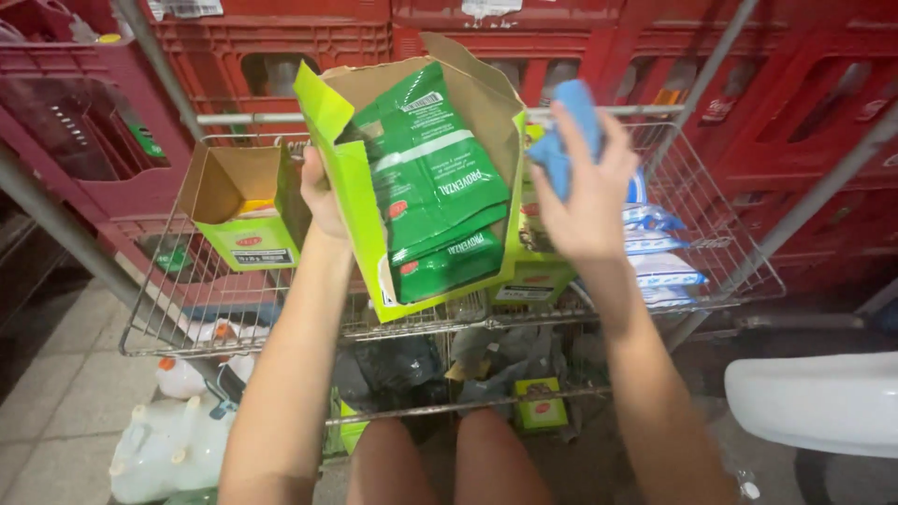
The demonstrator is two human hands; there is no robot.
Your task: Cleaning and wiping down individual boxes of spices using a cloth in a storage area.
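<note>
Cardboard, lime green outside and brown inside, was what the left hand (323,192) had hold of: its fingers were closed on the left wall of an open carton (412,178), held tilted above the wire basket (178,309) with the mouth turned toward the camera. Two green packets (440,187) lay inside, one overlapping the other, and seemed free to slide toward the low corner. The right hand (589,201) was curled shut round a bunched blue cloth (566,131), raised just beside the carton's right flap, apparently not touching it.

A one-sided hold on thin card looked liable to buckle, so wiping would probably have gone best with the cloth pressed against a wall backed by the left palm, the carton kept level enough to retain the packets. A second, smaller open box (238,210) sat at the basket's left, white-and-blue pouches (659,248) at its right. Red crates (281,42) stood stacked behind.
</note>
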